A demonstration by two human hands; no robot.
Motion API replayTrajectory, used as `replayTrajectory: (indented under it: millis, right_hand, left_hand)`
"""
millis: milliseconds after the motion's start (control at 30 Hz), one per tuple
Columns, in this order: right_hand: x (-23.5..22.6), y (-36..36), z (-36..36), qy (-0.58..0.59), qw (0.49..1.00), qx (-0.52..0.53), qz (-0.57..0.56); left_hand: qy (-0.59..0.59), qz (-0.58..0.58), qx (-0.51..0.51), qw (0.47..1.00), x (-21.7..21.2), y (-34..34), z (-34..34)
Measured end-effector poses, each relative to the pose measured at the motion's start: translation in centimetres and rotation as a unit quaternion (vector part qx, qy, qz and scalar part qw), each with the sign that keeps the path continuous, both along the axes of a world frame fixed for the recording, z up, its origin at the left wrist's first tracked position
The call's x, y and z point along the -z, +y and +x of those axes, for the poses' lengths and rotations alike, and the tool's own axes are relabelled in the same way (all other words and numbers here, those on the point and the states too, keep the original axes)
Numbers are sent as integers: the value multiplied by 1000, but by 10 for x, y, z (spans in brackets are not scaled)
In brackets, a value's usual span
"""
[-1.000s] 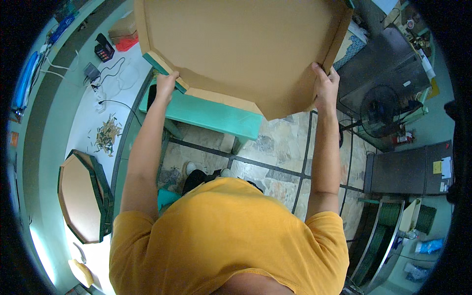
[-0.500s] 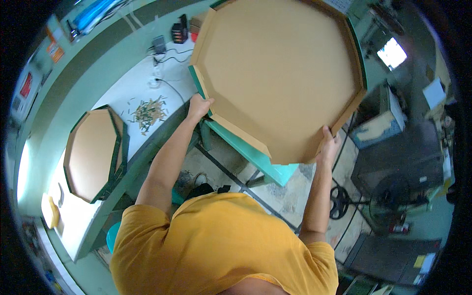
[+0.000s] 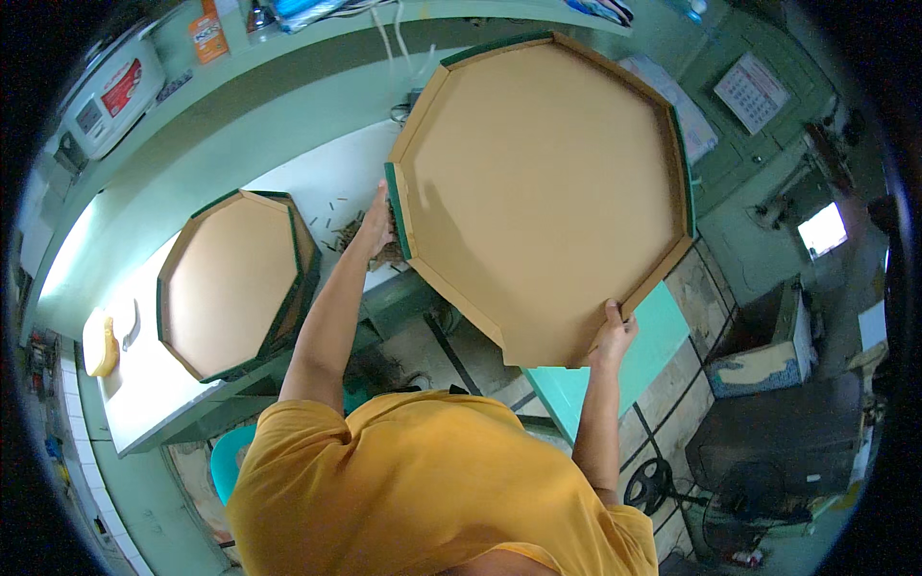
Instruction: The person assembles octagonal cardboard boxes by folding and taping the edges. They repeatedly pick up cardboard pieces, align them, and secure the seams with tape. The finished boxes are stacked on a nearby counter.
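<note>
A large, shallow octagonal cardboard box (image 3: 547, 192), brown inside with green outer sides, is held up in front of me. My left hand (image 3: 377, 226) supports its left side from outside, fingers extended upward along the green wall and partly hidden. At the lower right edge, my right hand (image 3: 612, 338) grips the wall, thumb on top and fingers underneath. Near that hand, a brown flap sticks out along the box's bottom edge. To the left, similar octagonal boxes (image 3: 230, 283) stand stacked on the white tabletop (image 3: 144, 408).
Small green and brown scraps (image 3: 348, 230) lie on the tabletop behind my left hand. Below the box stands a turquoise bench (image 3: 639, 355). A yellow object (image 3: 104, 348) sits at the table's left end. A shelf (image 3: 298, 43) runs above; a standing fan (image 3: 740, 499) is at right.
My view has swung so the stacked boxes sit further right. The held box has come lower in view. My left hand has gone from pinching the rim to lying along the outer wall.
</note>
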State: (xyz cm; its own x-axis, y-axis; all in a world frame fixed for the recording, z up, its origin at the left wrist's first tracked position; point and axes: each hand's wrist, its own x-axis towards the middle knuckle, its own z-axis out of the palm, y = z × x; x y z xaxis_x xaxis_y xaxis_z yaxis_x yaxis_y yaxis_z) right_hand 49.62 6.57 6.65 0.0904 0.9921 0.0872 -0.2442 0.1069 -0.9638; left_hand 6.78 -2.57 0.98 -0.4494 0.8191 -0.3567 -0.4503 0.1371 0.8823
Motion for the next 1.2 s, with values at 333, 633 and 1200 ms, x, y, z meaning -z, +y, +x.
replayTrajectory:
  millis: [333,633,1200]
  right_hand:
    - [16,32,-95,27,992,-112,52]
    - [3,31,-138,-41,978,-168,118]
    - [60,40,-90,-12,997,35,-74]
  left_hand:
    - [223,-39,-40,973,-10,-28,-123]
    - [405,-52,-249,878,35,-15,-158]
    - [552,-309,0,774,80,25,-187]
